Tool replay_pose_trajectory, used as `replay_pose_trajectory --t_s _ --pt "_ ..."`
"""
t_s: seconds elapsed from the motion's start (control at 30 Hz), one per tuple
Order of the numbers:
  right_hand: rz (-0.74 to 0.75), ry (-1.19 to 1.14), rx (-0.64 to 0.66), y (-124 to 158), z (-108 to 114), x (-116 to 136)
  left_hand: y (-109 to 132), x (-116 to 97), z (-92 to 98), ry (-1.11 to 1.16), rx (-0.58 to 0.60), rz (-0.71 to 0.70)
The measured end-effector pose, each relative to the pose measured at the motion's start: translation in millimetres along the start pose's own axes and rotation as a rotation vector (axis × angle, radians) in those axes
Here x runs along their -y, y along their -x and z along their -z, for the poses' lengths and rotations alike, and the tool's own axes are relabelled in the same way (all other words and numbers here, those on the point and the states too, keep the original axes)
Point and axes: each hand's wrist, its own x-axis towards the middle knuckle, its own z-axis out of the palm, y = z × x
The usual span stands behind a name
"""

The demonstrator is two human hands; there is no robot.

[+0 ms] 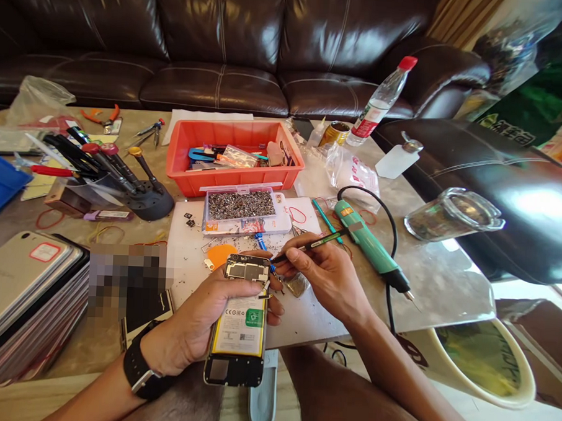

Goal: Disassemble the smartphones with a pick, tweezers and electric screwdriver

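An opened phone (pixel 238 333) with its battery and upper circuit area showing is gripped in my left hand (pixel 202 312), the thumb lying across the front and fingertips round the right edge. Thin black tweezers (pixel 324 239) rest between the thumb and fingers of my right hand (pixel 327 274), their tip close to the phone's top right edge. Beyond the phone, a clear box of small screws (pixel 241 205) sits on the white mat (pixel 189 244). An orange pick (pixel 220 255) lies on the mat just behind the phone.
An orange-red bin (pixel 230 183) of parts stands behind the screw box. At the right are a green electric screwdriver (pixel 370 245) with a black cable, a glass mug (pixel 453 215) and a bottle (pixel 376 109). Stacked phones (pixel 26 286) and a screwdriver holder (pixel 148 201) are left.
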Motion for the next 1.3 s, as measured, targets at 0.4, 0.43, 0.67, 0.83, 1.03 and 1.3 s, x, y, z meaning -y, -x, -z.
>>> replay_pose_trajectory --t_s 0.4,0.43,0.67,0.83,1.03,1.3 --pt "-0.032 -0.053 0.194 -10.4 12.6 -0.7 0.0 1.4 7.1 -0.01 0.059 0.013" --pt "-0.044 -0.076 0.209 -12.0 12.5 -1.2 0.2 1.1 6.5 -0.008 0.054 0.01" --pt "-0.188 -0.133 0.158 -22.7 3.6 -7.6 0.5 1.1 6.4 -0.078 0.026 0.059" --pt "-0.26 -0.181 0.138 -21.4 -0.8 -13.5 0.8 -0.2 3.1 -0.077 0.003 0.045" --pt "-0.164 -0.173 0.101 -16.7 -0.1 -11.9 0.6 -1.0 4.8 -0.022 0.023 0.065" --pt "-0.014 -0.031 0.139 -12.3 5.8 -3.7 0.2 -0.1 7.3 -0.042 0.012 0.06"
